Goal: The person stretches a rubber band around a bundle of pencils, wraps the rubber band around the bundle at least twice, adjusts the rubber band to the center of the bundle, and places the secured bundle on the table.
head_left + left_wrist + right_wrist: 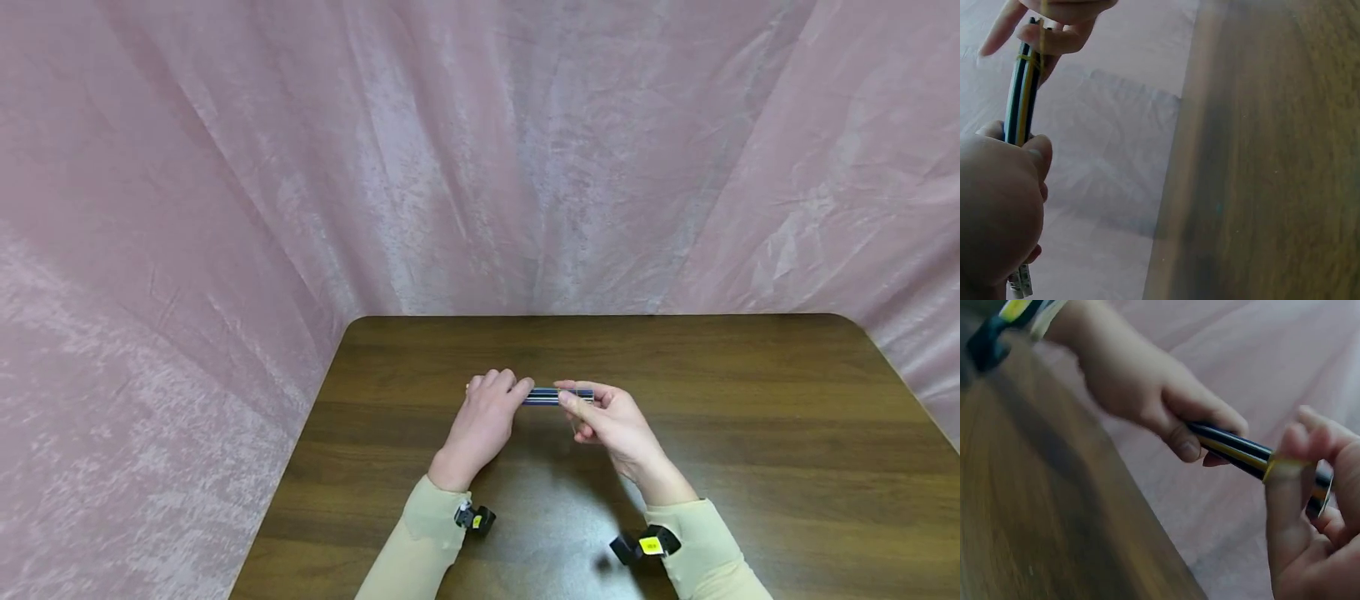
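Observation:
Above the table, my left hand (482,423) grips a bundle of striped pencils (1021,103) in dark, pale and yellow tones. White eraser ends with metal collars (1020,282) stick out below that hand in the left wrist view. A yellow rubber band (1268,471) wraps the bundle near its other end. My right hand (617,423) is at that end, its thumb and fingers curled about the rubber band, a stretch of which runs away from the pencils over a finger. Part of the bundle is hidden behind the right fingers in the right wrist view.
Beneath both hands lies a brown wood-grain table (787,433) with rounded far corners. Pinkish draped cloth (465,167) hangs behind it and along its left side. Small black cameras, the left one (480,521) and the right one (647,546), sit at the sleeve cuffs.

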`<action>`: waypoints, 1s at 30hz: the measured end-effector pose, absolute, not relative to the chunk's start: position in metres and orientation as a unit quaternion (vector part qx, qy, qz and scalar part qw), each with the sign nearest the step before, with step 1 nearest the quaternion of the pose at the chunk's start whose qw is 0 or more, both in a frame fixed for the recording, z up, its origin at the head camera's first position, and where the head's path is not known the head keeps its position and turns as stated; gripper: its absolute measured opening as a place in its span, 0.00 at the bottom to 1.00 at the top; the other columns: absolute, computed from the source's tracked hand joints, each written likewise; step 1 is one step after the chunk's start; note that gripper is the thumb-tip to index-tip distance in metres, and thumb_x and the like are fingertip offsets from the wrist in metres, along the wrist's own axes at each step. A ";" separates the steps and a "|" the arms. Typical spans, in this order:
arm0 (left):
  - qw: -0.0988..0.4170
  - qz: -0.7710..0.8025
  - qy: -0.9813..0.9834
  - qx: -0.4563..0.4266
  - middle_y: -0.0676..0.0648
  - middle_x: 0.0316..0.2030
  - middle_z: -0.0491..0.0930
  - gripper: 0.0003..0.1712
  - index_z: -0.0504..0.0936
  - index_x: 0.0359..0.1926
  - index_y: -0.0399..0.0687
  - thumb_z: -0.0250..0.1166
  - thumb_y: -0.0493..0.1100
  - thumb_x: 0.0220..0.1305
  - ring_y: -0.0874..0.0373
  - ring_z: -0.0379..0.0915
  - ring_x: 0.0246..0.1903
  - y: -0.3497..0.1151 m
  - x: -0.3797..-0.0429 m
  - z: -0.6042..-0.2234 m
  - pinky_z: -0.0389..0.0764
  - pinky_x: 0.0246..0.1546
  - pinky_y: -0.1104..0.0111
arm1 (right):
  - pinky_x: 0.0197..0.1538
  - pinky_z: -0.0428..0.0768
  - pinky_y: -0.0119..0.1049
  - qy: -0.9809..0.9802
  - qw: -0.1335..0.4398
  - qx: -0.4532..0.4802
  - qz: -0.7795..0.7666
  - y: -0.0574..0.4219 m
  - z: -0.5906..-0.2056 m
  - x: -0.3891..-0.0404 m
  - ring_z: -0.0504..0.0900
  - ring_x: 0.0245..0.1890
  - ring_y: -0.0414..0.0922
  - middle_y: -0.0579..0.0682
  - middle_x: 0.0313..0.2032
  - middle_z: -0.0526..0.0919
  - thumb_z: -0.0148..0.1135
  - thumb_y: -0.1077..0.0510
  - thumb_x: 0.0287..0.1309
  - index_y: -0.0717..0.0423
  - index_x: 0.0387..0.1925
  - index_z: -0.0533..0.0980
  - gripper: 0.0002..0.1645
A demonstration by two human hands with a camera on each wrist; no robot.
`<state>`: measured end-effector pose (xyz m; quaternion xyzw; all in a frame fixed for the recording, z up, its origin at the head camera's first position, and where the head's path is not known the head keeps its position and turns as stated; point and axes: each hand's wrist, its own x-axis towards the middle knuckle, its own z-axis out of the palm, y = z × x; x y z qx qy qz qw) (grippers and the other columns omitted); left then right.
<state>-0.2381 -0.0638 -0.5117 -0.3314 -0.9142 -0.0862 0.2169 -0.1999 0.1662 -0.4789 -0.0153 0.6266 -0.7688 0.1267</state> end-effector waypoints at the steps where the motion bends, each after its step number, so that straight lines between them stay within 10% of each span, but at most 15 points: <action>1: 0.216 -0.079 -0.914 -0.335 0.50 0.38 0.76 0.20 0.81 0.57 0.52 0.67 0.29 0.69 0.52 0.71 0.38 -0.063 -0.237 -0.512 0.71 0.40 0.59 | 0.29 0.82 0.31 0.660 0.113 -0.017 -0.743 0.165 -0.480 -0.200 0.72 0.17 0.34 0.44 0.23 0.77 0.72 0.56 0.71 0.71 0.61 0.79 0.27; 11: 0.207 -0.071 -0.906 -0.362 0.51 0.37 0.73 0.15 0.79 0.54 0.53 0.65 0.32 0.73 0.53 0.68 0.36 -0.058 -0.235 -0.516 0.70 0.41 0.61 | 0.29 0.85 0.39 0.783 0.045 -0.008 -0.620 0.162 -0.484 -0.198 0.82 0.18 0.46 0.53 0.33 0.88 0.81 0.51 0.59 0.58 0.48 0.86 0.20; 30: 0.192 -0.091 -0.919 -0.331 0.51 0.39 0.79 0.20 0.81 0.57 0.52 0.68 0.29 0.68 0.53 0.72 0.38 -0.064 -0.238 -0.514 0.71 0.40 0.61 | 0.33 0.86 0.41 0.773 0.027 -0.015 -0.634 0.157 -0.488 -0.199 0.82 0.24 0.44 0.55 0.33 0.82 0.74 0.64 0.61 0.63 0.57 0.69 0.28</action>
